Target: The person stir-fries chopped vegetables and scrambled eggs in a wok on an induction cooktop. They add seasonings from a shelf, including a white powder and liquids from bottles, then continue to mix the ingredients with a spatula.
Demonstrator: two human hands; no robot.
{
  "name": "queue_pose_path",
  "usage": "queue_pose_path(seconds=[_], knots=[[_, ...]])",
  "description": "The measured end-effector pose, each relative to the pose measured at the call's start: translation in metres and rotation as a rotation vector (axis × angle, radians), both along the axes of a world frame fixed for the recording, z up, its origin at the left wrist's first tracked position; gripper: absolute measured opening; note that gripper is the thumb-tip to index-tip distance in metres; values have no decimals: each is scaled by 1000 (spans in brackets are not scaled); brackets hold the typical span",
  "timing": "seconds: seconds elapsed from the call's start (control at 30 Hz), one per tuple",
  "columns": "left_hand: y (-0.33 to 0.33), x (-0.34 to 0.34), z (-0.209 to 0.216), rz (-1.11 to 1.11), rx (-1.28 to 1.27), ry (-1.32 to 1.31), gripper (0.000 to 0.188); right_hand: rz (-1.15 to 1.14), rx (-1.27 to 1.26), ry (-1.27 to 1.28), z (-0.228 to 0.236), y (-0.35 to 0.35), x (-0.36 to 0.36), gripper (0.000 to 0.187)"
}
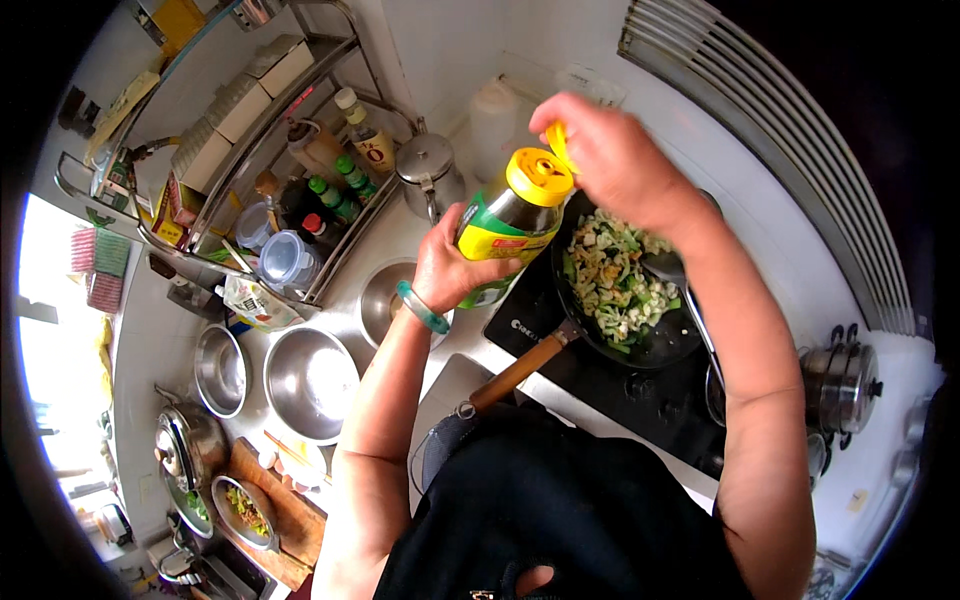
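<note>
My left hand (450, 265), with a green bangle at the wrist, is wrapped round a seasoning jar (510, 222) with a green and yellow label. The jar stands tilted beside the pan, its yellow lid (540, 177) facing up. My right hand (610, 150), slightly blurred, is closed on a small yellow plastic piece (562, 148) at the lid's edge; I cannot tell if it is joined to the lid. Below my right forearm, chopped pale and green vegetables (615, 285) lie in a black frying pan (655, 355) with a wooden handle (525, 370) pointing toward me.
The pan sits on a black cooktop (540, 310). Metal bowls (310, 385) stand on the left counter, near a cutting board (300, 525). A metal rack (330, 240) holds several bottles. A kettle (428, 170) stands behind, and a steel pot (840, 385) at right.
</note>
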State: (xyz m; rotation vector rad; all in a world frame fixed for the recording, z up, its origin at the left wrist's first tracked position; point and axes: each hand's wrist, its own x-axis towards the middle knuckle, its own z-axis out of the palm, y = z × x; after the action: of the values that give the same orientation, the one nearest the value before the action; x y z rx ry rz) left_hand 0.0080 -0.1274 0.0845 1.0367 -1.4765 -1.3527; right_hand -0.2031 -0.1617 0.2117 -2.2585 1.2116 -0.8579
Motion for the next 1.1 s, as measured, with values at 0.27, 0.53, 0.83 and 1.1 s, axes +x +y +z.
queue_pose_path(seconds=[0.27, 0.53, 0.83, 1.1], knots=[[59, -79, 55, -270, 280, 594, 64, -19, 346, -679, 24, 69, -90, 58], [128, -183, 36, -455, 649, 984, 50, -338, 607, -426, -56, 239, -149, 70], [176, -245, 4, -498, 1053, 1206, 45, -594, 665, -218, -35, 267, -175, 63], [178, -256, -10, -561, 1201, 1077, 46, -494, 826, 57, -20, 237, -202, 61]])
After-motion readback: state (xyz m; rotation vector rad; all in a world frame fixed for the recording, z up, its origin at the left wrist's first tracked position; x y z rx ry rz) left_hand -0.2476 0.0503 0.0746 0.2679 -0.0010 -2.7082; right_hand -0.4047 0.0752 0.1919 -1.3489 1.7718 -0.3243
